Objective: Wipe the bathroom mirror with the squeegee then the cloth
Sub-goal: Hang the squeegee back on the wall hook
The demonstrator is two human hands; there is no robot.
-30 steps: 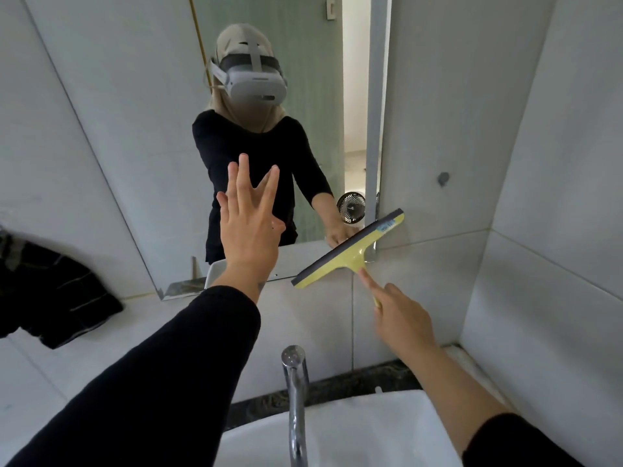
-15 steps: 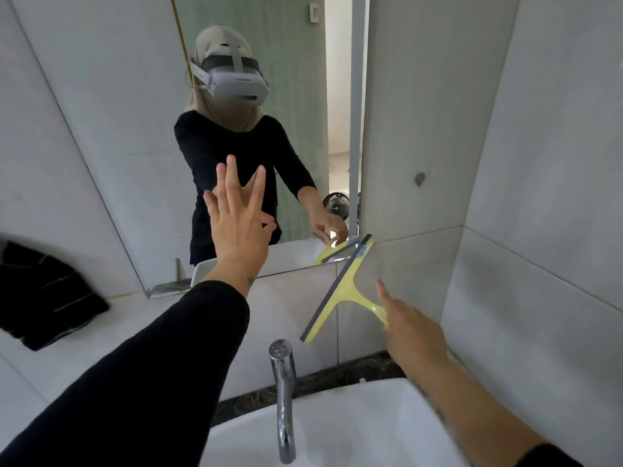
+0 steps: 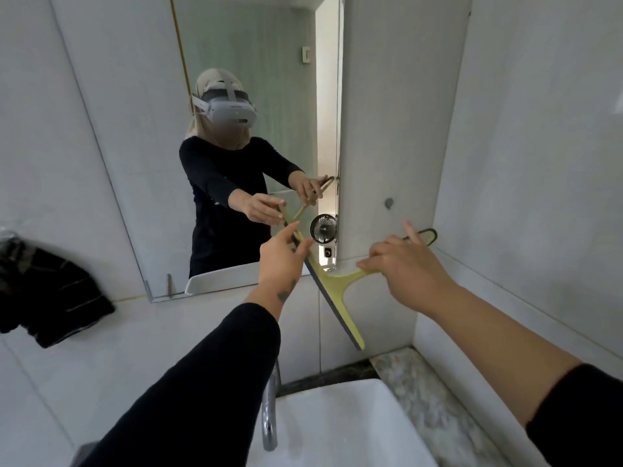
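Observation:
A yellow squeegee point(image 3: 338, 293) with a dark rubber blade hangs slanted in front of the mirror's point(image 3: 141, 156) lower right corner, blade running from upper left to lower right. My right hand point(image 3: 406, 269) grips its handle, whose looped end pokes out past my fingers. My left hand point(image 3: 281, 261) pinches the blade's upper end between thumb and forefinger. A dark cloth point(image 3: 50, 298) hangs on the wall tiles left of the mirror.
Below my arms sit a white sink point(image 3: 337, 419) and a chrome faucet point(image 3: 269, 409). A marbled ledge point(image 3: 421, 399) runs along the right wall corner. A small fan point(image 3: 323, 228) shows in the mirror, along with a person's reflection.
My left hand came down from its raised, spread pose to the blade's upper end. The squeegee swung so its blade points down and right, and my right hand rose along the handle.

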